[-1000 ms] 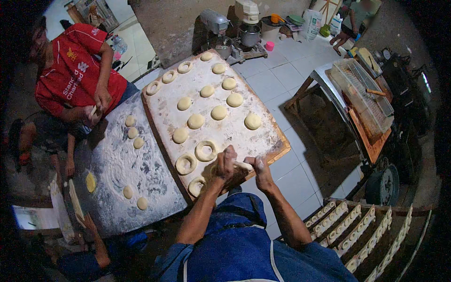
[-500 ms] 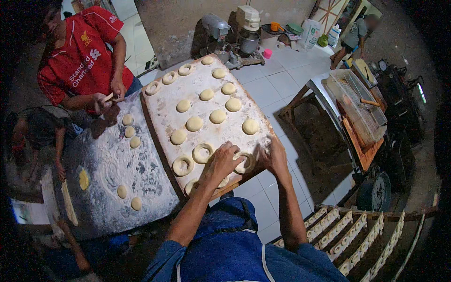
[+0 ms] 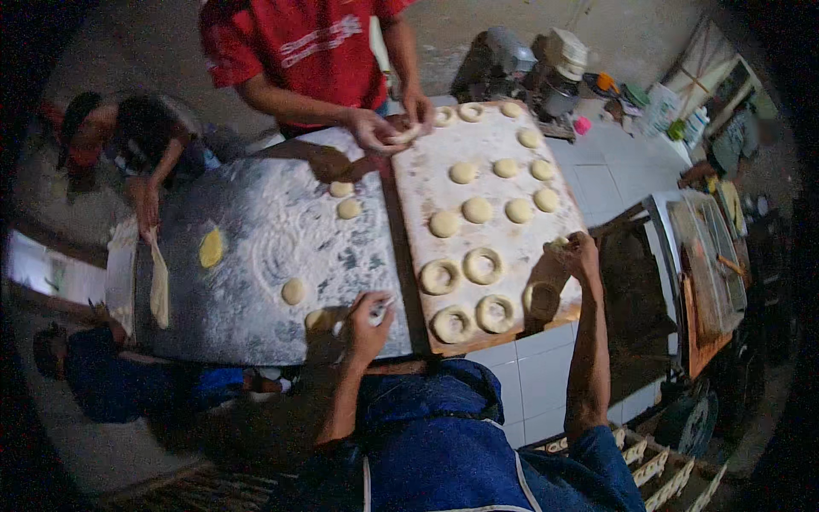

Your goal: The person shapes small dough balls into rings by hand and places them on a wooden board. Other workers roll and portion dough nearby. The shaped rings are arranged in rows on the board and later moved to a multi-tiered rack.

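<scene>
My right hand pinches a dough round above the right edge of a floured wooden board. Its shadow falls over a dough ring there. To the left, my left hand is over the front of a grey floured table, fingers curled around something small and pale, too blurred to name. Beside it a dough ball lies in shadow. Several dough rings, such as a near one, sit at the board's front. Flat dough rounds are spread behind them.
Across the table, a person in a red shirt shapes dough with both hands. Another person at left handles a long dough strip. Mixers stand at the back. A rack is low right; a plastic bin lies beyond.
The view has turned left. My left hand has gone from a ring on the board to the grey table. My right hand has taken up a dough round from the board's right edge.
</scene>
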### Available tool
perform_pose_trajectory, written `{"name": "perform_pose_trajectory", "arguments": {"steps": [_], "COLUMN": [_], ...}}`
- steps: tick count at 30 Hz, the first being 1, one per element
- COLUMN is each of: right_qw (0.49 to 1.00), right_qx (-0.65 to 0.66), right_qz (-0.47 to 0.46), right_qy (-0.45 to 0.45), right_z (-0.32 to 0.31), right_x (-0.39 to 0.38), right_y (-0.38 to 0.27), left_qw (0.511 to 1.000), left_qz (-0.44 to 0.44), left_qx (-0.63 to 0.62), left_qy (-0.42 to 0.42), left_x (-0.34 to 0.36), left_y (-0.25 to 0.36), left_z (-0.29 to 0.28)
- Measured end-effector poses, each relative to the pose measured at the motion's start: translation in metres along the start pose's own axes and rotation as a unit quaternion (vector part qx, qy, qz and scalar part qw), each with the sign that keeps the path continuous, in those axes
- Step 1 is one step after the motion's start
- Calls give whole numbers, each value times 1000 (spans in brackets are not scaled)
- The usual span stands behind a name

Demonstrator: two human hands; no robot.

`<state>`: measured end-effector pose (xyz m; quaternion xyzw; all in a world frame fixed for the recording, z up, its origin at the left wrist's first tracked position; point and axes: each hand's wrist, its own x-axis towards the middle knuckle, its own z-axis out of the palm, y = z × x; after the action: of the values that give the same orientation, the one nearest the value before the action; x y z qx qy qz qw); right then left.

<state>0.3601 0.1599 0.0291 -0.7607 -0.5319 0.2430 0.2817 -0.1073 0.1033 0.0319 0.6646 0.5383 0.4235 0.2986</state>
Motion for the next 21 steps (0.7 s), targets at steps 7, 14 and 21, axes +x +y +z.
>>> {"name": "perform_pose_trajectory", "arguments": {"steps": [7,14,21], "right_qw": [955,928,926], "right_qx": [126,108,-64], "right_qz": [-168,-294,-285], "right_qy": [-209,-204,-242], "right_z": [148,339,318], "right_x": [-73,-70,-83], "right_y": [-189,-276,-281], "left_qw": [985,994,983], "left_qz": [-88,-78,-74], "left_qx": [77,2,-109], "left_qy": [124,75,129], "left_x": [-77,-42,-27], "left_y": [-80,-76,-113], "left_z": [-127,-137,-96]}}
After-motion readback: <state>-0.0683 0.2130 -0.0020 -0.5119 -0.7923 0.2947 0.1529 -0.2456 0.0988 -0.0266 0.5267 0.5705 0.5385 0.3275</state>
